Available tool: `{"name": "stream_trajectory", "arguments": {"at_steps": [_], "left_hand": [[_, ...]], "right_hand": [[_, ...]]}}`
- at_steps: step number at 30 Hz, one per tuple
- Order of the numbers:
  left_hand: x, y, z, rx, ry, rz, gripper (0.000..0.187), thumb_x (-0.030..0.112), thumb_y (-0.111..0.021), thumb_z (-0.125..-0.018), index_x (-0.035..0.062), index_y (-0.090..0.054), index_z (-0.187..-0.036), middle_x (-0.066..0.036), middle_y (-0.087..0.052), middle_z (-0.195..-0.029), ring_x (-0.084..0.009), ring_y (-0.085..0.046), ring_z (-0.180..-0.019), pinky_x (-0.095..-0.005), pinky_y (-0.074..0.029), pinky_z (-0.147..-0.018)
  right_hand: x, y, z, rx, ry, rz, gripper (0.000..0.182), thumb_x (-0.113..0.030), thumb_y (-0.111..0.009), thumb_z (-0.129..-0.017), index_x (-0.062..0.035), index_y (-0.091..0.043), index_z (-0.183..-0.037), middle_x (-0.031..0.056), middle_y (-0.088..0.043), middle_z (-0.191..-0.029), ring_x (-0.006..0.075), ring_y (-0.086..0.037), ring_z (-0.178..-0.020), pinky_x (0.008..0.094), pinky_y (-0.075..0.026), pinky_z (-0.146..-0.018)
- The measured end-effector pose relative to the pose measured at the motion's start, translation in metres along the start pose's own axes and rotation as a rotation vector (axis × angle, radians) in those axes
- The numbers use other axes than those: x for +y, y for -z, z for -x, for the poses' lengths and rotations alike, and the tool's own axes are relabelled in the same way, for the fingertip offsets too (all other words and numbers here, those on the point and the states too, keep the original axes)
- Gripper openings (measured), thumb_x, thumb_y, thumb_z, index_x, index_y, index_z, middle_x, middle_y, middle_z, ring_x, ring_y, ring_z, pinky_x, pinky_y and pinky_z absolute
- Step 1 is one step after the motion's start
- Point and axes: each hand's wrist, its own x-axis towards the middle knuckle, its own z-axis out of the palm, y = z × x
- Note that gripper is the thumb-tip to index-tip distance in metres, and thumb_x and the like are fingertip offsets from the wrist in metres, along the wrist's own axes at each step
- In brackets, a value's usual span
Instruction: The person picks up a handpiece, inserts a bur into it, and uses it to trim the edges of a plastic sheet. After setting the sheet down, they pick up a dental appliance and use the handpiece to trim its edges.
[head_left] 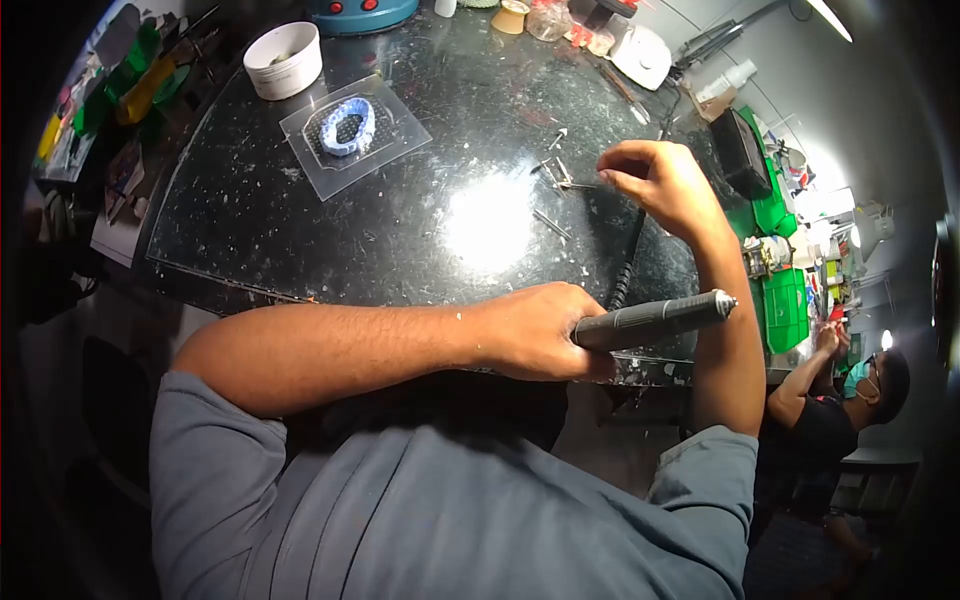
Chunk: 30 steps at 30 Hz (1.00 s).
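A: Though the left hand [535, 335] is plainly wrapped around the grey handpiece [655, 318], can you see what sits in its tip?

B: No. The fingers are closed tight round the rear of the barrel and the tool lies nearly level, just above the near edge of the black worktop [400, 220], but the tip near the right forearm is too small to read. Its coiled cord [627, 265] runs up behind the right wrist and is lost there.

A: And the right hand [660, 185]?

B: Raised over the worktop with thumb and forefinger pinched close together. Whether anything is caught between them I cannot tell; anything there is too fine to see. Just beside it lie a few small metal burs [556, 172], scattered, and the glare on the worktop washes out the patch below them.

A: What about the far side?

B: A clear plastic sheet [400, 135] with a blue ring-shaped piece [348, 125] on it, well apart from both hands, and a white tub [284, 60] beyond that; its contents are hard to make out. A teal device [362, 12] is cut off by the top edge.

A: Anyone else?

B: A co-worker [850, 400] at lower right, partly hidden behind the right arm, with an arm lifted toward a cluttered bench with green bins [785, 310]. The left margin is dark and blurred
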Motion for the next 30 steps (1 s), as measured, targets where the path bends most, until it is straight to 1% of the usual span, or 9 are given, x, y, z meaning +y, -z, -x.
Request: {"name": "stream_trajectory", "arguments": {"at_steps": [4, 5, 9, 13, 17, 19, 21, 26, 30], "left_hand": [[-0.008, 0.000, -0.002, -0.043, 0.024, -0.008, 0.021, 0.022, -0.069, -0.085, 0.0023, -0.062, -0.081, -0.002, -0.059, -0.068, -0.0094, -0.055, -0.068, -0.0315, -0.045, -0.063], [-0.012, 0.000, -0.002, 0.013, 0.016, 0.017, 0.020, 0.022, -0.069, -0.085, 0.0035, -0.060, -0.081, 0.000, -0.057, -0.069, -0.0091, -0.054, -0.068, -0.0315, -0.044, -0.063], [-0.019, -0.004, -0.008, 0.255, 0.091, 0.132, 0.023, 0.023, -0.068, -0.086, 0.0019, -0.061, -0.081, -0.001, -0.056, -0.065, -0.0092, -0.053, -0.064, -0.0315, -0.044, -0.059], [-0.012, -0.006, -0.008, 0.506, 0.046, 0.021, 0.021, 0.021, -0.064, -0.089, 0.0027, -0.060, -0.079, 0.003, -0.052, -0.063, -0.0058, -0.048, -0.061, -0.0278, -0.040, -0.054], [-0.014, -0.004, -0.012, 0.594, 0.072, 0.050, 0.023, 0.019, -0.064, -0.089, 0.0030, -0.058, -0.074, 0.004, -0.050, -0.063, -0.0063, -0.046, -0.060, -0.0287, -0.039, -0.054], [-0.010, -0.004, -0.012, 0.587, 0.078, 0.071, 0.021, 0.017, -0.063, -0.088, 0.0032, -0.056, -0.073, 0.004, -0.049, -0.061, -0.0069, -0.044, -0.058, -0.0304, -0.038, -0.052], [-0.018, -0.003, -0.015, 0.603, 0.008, 0.055, 0.021, 0.015, -0.064, -0.090, 0.0061, -0.057, -0.072, 0.004, -0.050, -0.059, -0.0055, -0.046, -0.052, -0.0258, -0.035, -0.047], [-0.014, 0.001, -0.016, 0.637, 0.067, 0.006, 0.024, 0.017, -0.064, -0.088, 0.0053, -0.058, -0.069, 0.003, -0.053, -0.059, -0.0055, -0.048, -0.054, -0.0272, -0.038, -0.049], [-0.015, 0.001, -0.014, 0.641, 0.051, -0.008, 0.025, 0.019, -0.065, -0.086, 0.0032, -0.057, -0.069, 0.002, -0.051, -0.058, -0.0071, -0.047, -0.055, -0.0299, -0.039, -0.050]], "right_hand": [[0.008, -0.018, -0.003, -0.088, 0.022, -0.078, 0.023, -0.016, -0.079, -0.080, -0.0056, -0.073, -0.100, 0.0105, -0.072, -0.089, 0.0214, -0.070, -0.084, 0.0327, -0.054, -0.078], [0.010, -0.022, -0.006, -0.092, 0.061, -0.041, 0.019, -0.010, -0.079, -0.081, -0.0033, -0.072, -0.097, 0.0059, -0.064, -0.081, 0.0156, -0.059, -0.075, 0.0321, -0.052, -0.075], [0.037, -0.030, -0.010, 0.000, 0.376, 0.033, 0.015, -0.013, -0.074, -0.083, -0.0036, -0.067, -0.091, 0.0113, -0.065, -0.094, 0.0278, -0.065, -0.088, 0.0391, -0.052, -0.080], [0.028, -0.031, 0.005, -0.003, 0.124, -0.074, 0.019, -0.018, -0.072, -0.084, -0.0039, -0.067, -0.097, 0.0129, -0.066, -0.093, 0.0298, -0.066, -0.090, 0.0403, -0.053, -0.082], [0.038, -0.040, 0.011, 0.069, 0.155, 0.072, 0.019, -0.011, -0.064, -0.088, -0.0043, -0.063, -0.106, 0.0171, -0.067, -0.099, 0.0341, -0.066, -0.097, 0.0421, -0.052, -0.085], [0.024, -0.020, 0.024, 0.192, -0.017, -0.244, 0.022, -0.006, -0.060, -0.089, -0.0062, -0.061, -0.112, 0.0098, -0.067, -0.101, 0.0217, -0.065, -0.096, 0.0348, -0.051, -0.088], [0.018, -0.006, 0.029, 0.242, 0.151, -0.924, 0.040, -0.004, -0.060, -0.095, -0.0037, -0.056, -0.134, 0.0000, -0.062, -0.102, 0.0084, -0.058, -0.096, 0.0268, -0.048, -0.089], [-0.015, 0.004, 0.037, 0.463, 0.359, -1.229, 0.037, -0.007, -0.061, -0.098, -0.0032, -0.056, -0.134, 0.0079, -0.067, -0.099, 0.0167, -0.068, -0.089, 0.0333, -0.058, -0.087], [-0.037, 0.009, 0.036, 0.646, 0.289, -1.185, 0.032, -0.005, -0.064, -0.095, -0.0004, -0.058, -0.127, 0.0118, -0.070, -0.099, 0.0222, -0.073, -0.089, 0.0350, -0.061, -0.083]]}}
